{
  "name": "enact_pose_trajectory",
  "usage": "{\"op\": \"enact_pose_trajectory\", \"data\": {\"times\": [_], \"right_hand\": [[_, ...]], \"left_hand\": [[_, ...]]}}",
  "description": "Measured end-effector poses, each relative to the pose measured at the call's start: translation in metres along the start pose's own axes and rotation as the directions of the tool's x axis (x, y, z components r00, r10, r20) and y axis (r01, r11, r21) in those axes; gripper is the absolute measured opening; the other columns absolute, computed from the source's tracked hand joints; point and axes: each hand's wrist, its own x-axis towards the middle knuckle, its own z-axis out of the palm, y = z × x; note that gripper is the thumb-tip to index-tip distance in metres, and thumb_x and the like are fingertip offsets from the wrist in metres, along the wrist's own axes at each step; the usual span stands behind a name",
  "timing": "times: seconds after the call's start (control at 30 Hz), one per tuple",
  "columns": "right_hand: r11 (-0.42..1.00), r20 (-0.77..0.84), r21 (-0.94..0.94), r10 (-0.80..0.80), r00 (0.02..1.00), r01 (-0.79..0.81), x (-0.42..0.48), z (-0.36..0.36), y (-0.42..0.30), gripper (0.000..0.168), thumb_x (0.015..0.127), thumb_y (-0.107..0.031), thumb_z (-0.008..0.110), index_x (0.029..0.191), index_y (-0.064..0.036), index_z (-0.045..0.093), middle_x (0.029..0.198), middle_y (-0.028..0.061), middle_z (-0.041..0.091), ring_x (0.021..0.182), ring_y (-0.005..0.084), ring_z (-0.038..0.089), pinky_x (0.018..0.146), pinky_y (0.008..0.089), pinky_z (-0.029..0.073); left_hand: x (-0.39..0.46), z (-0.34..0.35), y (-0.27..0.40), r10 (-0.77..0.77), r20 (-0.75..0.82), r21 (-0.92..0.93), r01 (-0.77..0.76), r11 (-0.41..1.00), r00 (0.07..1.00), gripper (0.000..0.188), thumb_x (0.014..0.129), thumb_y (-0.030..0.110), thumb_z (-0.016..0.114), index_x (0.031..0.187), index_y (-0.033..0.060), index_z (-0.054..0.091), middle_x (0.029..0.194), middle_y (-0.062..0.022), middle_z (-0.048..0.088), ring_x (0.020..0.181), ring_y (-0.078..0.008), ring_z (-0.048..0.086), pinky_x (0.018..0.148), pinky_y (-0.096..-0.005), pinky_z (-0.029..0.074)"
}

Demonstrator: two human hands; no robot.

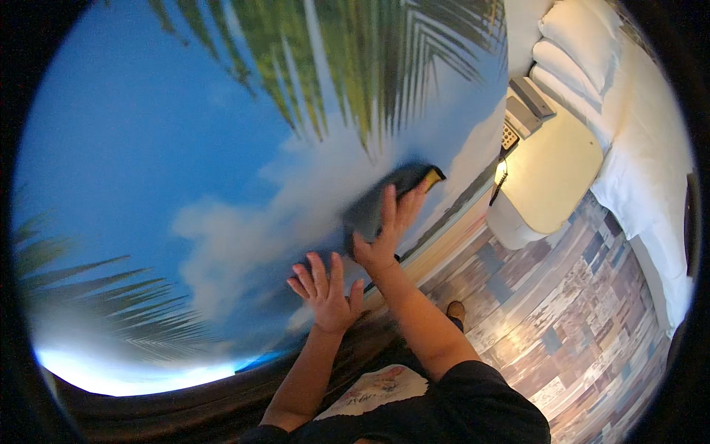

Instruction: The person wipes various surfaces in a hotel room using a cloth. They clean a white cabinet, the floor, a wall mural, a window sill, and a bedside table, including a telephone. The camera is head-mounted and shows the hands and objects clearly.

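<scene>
Before me spreads a wall mural (222, 139) of blue sky, white cloud and palm fronds. My right hand (385, 230) lies over a dark grey cloth (363, 213) and presses it to the mural. A yellow-and-black edge of this cloth sticks out past the fingertips. Lower and to the left, my left hand (330, 297) is raised with spread fingers and holds nothing. Its palm faces the mural; whether it touches the surface I cannot tell.
To the right stands a cream bedside table (560, 166) bearing a corded telephone (507, 139) and a box-like holder (527, 108). Beyond it is a bed (643, 139) with white pillows (582, 44). A dark curtain (194, 402) hangs at lower left. My brown shoe (456, 309) rests on the patchwork floor (554, 299).
</scene>
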Motion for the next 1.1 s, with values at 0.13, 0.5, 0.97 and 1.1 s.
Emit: {"op": "enact_pose_trajectory", "data": {"times": [0.13,0.5,0.97,1.1], "right_hand": [[0.924,-0.034,0.08,0.379,0.925,-0.375,-0.092,0.01,0.013,0.073,0.097,-0.046,0.051,0.156,-0.009,0.029,0.161,0.03,0.01,0.148,0.049,0.014,0.116,0.0577,0.018],[0.773,0.021,0.176,0.616,0.787,-0.61,-0.132,0.037,-0.082,0.075,0.093,-0.039,0.054,0.157,-0.011,0.026,0.158,0.0363,0.01,0.146,0.0545,0.009,0.118,0.0588,0.011],[0.832,-0.107,0.202,0.543,0.833,-0.517,-0.202,0.041,-0.06,0.07,0.1,-0.049,0.046,0.155,-0.008,0.032,0.162,0.0263,0.01,0.147,0.0432,0.021,0.118,0.0518,0.018],[0.505,0.048,0.439,0.812,0.581,-0.743,-0.267,0.054,-0.044,0.073,0.102,-0.048,0.043,0.158,-0.008,0.019,0.163,0.0247,0.006,0.146,0.038,0.023,0.117,0.0468,0.023]], "left_hand": [[-0.028,0.007,-0.007,0.045,0.084,0.038,-0.048,0.998,0.995,0.069,0.1,0.052,0.043,0.151,0.0059,0.04,0.163,-0.0224,0.015,0.151,-0.0445,-0.003,0.116,-0.0625,-0.007],[-0.072,-0.032,-0.049,-0.042,0.113,-0.203,0.065,0.977,0.993,0.066,0.099,0.048,0.045,0.151,0.0058,0.04,0.162,-0.0236,0.02,0.151,-0.0466,0.005,0.116,-0.0631,-0.003],[-0.141,-0.006,-0.093,-0.004,0.105,0.091,-0.006,0.996,0.994,0.071,0.1,0.054,0.04,0.151,0.0045,0.04,0.162,-0.0287,0.011,0.148,-0.0524,-0.001,0.114,-0.0656,-0.004],[-0.146,-0.01,-0.098,0.056,0.123,0.024,-0.059,0.998,0.991,0.069,0.098,0.051,0.047,0.151,0.0065,0.04,0.163,-0.0228,0.014,0.151,-0.0451,0.0,0.116,-0.0624,-0.002]]}}
